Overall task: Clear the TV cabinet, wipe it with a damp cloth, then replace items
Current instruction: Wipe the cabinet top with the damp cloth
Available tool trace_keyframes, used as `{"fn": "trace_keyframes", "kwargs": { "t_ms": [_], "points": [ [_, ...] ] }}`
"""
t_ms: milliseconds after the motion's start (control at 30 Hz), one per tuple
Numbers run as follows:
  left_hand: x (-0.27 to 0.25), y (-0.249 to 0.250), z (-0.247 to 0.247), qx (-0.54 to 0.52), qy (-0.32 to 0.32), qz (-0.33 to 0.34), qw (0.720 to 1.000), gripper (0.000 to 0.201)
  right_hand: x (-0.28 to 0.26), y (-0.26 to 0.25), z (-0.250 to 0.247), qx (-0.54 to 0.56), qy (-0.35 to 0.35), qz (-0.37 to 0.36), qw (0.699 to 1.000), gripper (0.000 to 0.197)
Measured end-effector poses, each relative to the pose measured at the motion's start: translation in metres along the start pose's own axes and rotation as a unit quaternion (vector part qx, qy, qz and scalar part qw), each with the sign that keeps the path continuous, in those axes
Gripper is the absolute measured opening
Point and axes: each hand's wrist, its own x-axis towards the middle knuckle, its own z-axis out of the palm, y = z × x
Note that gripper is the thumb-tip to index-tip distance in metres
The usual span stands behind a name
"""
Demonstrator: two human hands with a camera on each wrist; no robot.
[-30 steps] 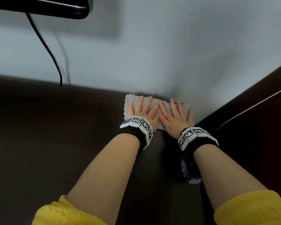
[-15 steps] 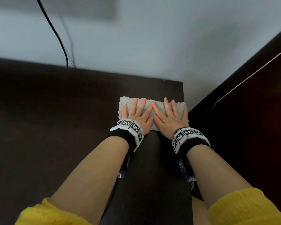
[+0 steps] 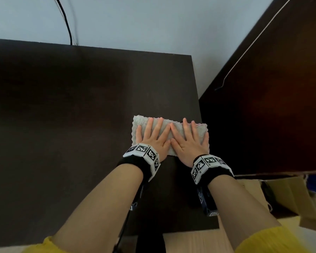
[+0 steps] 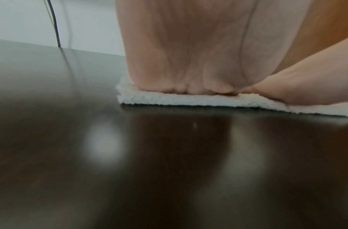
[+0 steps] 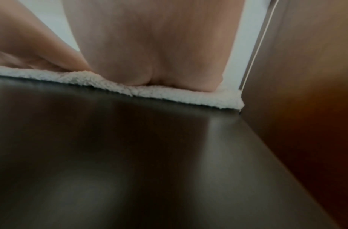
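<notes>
A folded white fluffy cloth (image 3: 140,123) lies flat on the dark brown cabinet top (image 3: 71,110), near its right edge. Both hands press down on it side by side with straight fingers: my left hand (image 3: 153,136) covers the cloth's left half, my right hand (image 3: 189,138) its right half, and their thumbs touch in the middle. In the left wrist view the palm (image 4: 188,62) pushes into the cloth (image 4: 169,98). From the right wrist the cloth (image 5: 188,96) reaches the cabinet's right edge under the palm (image 5: 153,54).
A black cable (image 3: 66,21) hangs down the pale wall (image 3: 144,22) behind the cabinet. A tall dark wooden panel (image 3: 272,106) stands right of the cabinet. Cardboard boxes (image 3: 288,194) sit at the lower right, beyond the cabinet's front corner.
Both hands have slid the cloth from the cabinet's back edge by the wall toward me along the right side. The hands stay flat on it.
</notes>
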Motion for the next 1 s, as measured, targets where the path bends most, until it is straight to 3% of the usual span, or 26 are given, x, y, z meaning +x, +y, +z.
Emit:
{"fn": "trace_keyframes", "kwargs": {
  "t_ms": [467, 700, 867, 1000],
  "points": [
    [-0.142, 0.020, 0.069, 0.017, -0.056, 0.056, 0.997, 0.056, -0.147, -0.027, 0.085, 0.011, -0.041, 0.058, 0.997, 0.056],
    [-0.163, 0.018, 0.085, 0.018, -0.047, 0.070, 0.996, 0.058, -0.171, -0.036, 0.095, 0.022, -0.053, 0.074, 0.996, 0.055],
    [-0.159, 0.014, 0.089, 0.012, -0.054, 0.090, 0.994, 0.070, -0.169, -0.034, 0.090, 0.025, -0.078, 0.066, 0.995, 0.057],
    [-0.153, 0.014, 0.085, -0.024, -0.030, 0.092, 0.995, 0.069, -0.162, -0.027, 0.082, 0.013, -0.090, 0.051, 0.995, 0.056]
  ]
}}
